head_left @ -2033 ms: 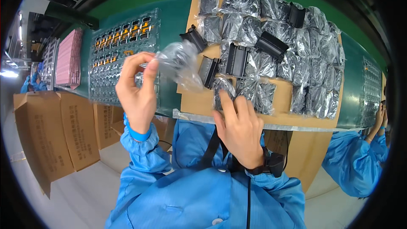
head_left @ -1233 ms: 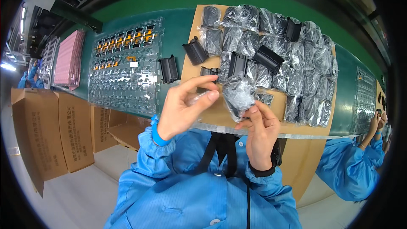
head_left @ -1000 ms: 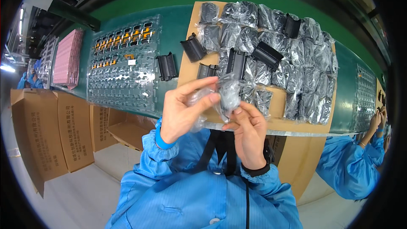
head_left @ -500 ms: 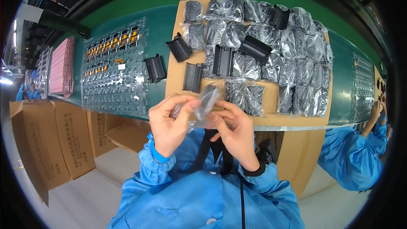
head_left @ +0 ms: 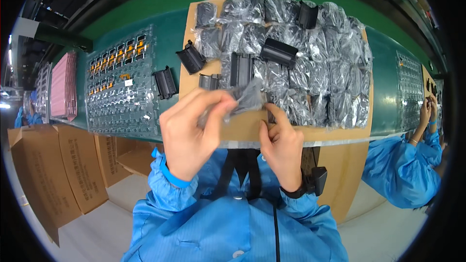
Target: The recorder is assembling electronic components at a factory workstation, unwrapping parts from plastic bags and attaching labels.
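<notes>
My left hand (head_left: pixel 191 128) pinches a crumpled clear plastic bag (head_left: pixel 248 98) between thumb and forefinger. Something dark shows through the film, blurred by motion. By the bag's right end is my right hand (head_left: pixel 281 148), its thumb and forefinger apart and the other fingers curled; I see nothing held in it. Just beyond the bag, bare black plastic housings lie on the cardboard: one upright housing (head_left: pixel 241 69), one partly hidden housing (head_left: pixel 209 82) and one slanted housing (head_left: pixel 279 53). Rows of bagged black parts (head_left: pixel 310 75) cover much of the cardboard sheet (head_left: pixel 188 78).
On the green bench (head_left: pixel 171 34), a clear blister tray (head_left: pixel 121 111) holds small black-and-orange parts. A loose housing (head_left: pixel 165 82) lies beside it, and pink sheets (head_left: pixel 63 87) stand farther left. Open cardboard boxes (head_left: pixel 43 179) stand below. A co-worker in blue (head_left: pixel 403 170) is at right.
The bag has moved up and right over the cardboard, still in my left hand. My right hand has shifted right, its fingers away from the bag's middle. The whole view has shifted slightly.
</notes>
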The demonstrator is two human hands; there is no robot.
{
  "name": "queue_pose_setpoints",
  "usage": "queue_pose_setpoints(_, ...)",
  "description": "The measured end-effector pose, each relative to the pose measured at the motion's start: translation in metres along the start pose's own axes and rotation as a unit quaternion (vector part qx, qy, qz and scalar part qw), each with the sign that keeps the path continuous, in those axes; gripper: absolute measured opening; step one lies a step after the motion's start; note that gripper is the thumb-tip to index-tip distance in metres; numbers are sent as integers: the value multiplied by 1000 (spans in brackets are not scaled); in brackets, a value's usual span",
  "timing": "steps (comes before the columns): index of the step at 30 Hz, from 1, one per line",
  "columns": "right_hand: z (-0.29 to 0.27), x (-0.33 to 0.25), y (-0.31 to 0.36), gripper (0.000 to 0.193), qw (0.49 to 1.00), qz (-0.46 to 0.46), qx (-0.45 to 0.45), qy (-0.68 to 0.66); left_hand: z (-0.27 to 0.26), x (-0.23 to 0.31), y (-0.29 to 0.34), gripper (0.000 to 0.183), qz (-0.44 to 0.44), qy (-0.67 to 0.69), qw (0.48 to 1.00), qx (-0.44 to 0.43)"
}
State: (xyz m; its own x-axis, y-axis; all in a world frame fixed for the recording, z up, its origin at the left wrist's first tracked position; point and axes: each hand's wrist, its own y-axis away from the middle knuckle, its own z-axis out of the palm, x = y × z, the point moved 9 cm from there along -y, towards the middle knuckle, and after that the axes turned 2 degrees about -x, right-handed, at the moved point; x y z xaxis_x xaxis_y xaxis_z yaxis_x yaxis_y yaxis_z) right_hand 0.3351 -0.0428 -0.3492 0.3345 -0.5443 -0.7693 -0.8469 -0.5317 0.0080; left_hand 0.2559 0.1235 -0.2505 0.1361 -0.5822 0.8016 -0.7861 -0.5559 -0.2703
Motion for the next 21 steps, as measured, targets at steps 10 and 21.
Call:
queue_pose_setpoints(10, -27, -66, -29, 48, 979, -171, -6, -110, 13, 13, -10, 11, 62, -20, 993, -94)
queue_pose_setpoints(21, -140, -60, -72, 17, 962, -204, 170, 59, -8, 7, -15, 8, 77, 79, 993, 44)
